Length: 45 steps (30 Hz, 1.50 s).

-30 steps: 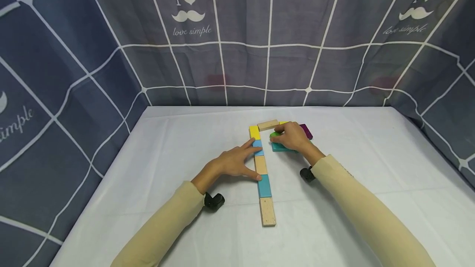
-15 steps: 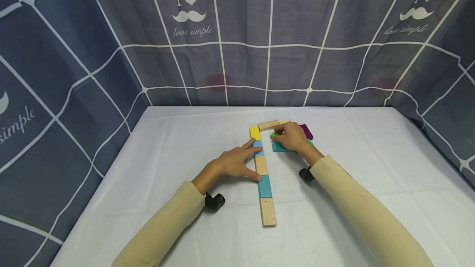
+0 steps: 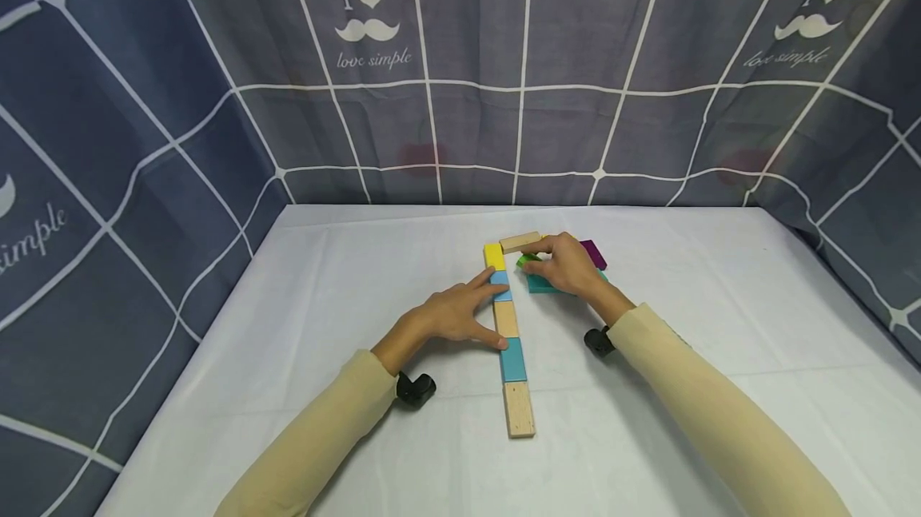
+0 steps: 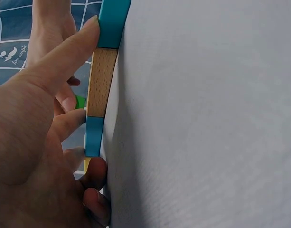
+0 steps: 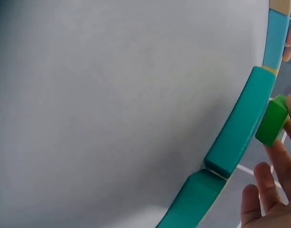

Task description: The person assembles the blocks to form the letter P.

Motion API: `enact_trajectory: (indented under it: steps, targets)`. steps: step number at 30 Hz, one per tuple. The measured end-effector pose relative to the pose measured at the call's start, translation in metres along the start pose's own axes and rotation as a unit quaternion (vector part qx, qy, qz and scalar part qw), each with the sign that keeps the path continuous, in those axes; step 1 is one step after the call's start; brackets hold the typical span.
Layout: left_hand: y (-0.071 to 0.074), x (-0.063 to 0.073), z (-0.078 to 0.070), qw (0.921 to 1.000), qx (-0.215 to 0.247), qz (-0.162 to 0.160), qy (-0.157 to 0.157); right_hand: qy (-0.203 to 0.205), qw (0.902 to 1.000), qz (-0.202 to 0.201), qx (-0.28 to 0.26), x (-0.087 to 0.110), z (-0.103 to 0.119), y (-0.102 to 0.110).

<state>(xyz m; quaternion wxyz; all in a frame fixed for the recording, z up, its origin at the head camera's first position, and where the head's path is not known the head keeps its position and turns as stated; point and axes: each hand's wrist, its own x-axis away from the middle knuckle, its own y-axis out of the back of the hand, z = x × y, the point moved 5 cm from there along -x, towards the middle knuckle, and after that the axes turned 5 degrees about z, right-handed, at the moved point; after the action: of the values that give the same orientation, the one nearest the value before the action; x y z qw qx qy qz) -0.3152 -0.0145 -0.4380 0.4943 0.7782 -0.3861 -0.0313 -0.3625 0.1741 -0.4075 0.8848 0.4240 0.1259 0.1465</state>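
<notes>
A straight row of flat wooden blocks runs down the table: a yellow block (image 3: 494,256), a light blue block (image 4: 94,136), a plain wood block (image 3: 506,320), a blue block (image 3: 513,360) and another plain wood block (image 3: 519,410) nearest the person. Over this row the left hand (image 3: 456,313) spreads its fingers, its thumb touching the blue block. A bright green block (image 5: 272,120) is pinched between thumb and fingers of the right hand (image 3: 568,265), tilted, just above the teal blocks (image 5: 242,121). How the green block's far side lies is hidden by the fingers.
At the top of the row a plain wood block (image 3: 520,242) lies at an angle. A purple block (image 3: 593,254) shows behind the right hand, and a yellow one is mostly covered by it. The white-covered table (image 3: 345,261) meets a dark grid-patterned curtain (image 3: 468,125) at the back.
The right hand has shifted the green block slightly left, toward the row, and its index finger reaches further left. The left hand and the row have stayed in place.
</notes>
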Motion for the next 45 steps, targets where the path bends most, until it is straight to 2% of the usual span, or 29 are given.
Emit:
enact_trajectory:
  steps: [6,8,15,27,36,45]
  targets:
    - [0.001,0.001,0.000,1.0000,0.000,0.000,-0.002,0.064,0.9975,0.028,-0.009,0.002,0.014,-0.002]
    - [0.002,0.001,0.000,1.0000,0.001,0.001,-0.003,0.074,0.9965,0.039,-0.006,0.002,0.017,-0.004]
    - [0.000,-0.001,0.001,1.0000,0.005,-0.001,-0.005,0.076,0.9944,0.068,0.027,0.003,0.019,-0.009]
    - [0.001,0.000,-0.002,1.0000,0.001,-0.002,-0.002,0.077,0.9904,0.112,0.026,0.004,0.015,-0.018]
    - [0.000,-0.001,-0.001,0.9999,0.009,-0.002,0.013,0.077,0.9903,0.111,0.033,0.007,0.013,-0.020]
    - [0.001,-0.001,0.001,0.9997,0.012,-0.007,0.018,0.051,0.9954,0.075,0.031,0.013,0.011,-0.015]
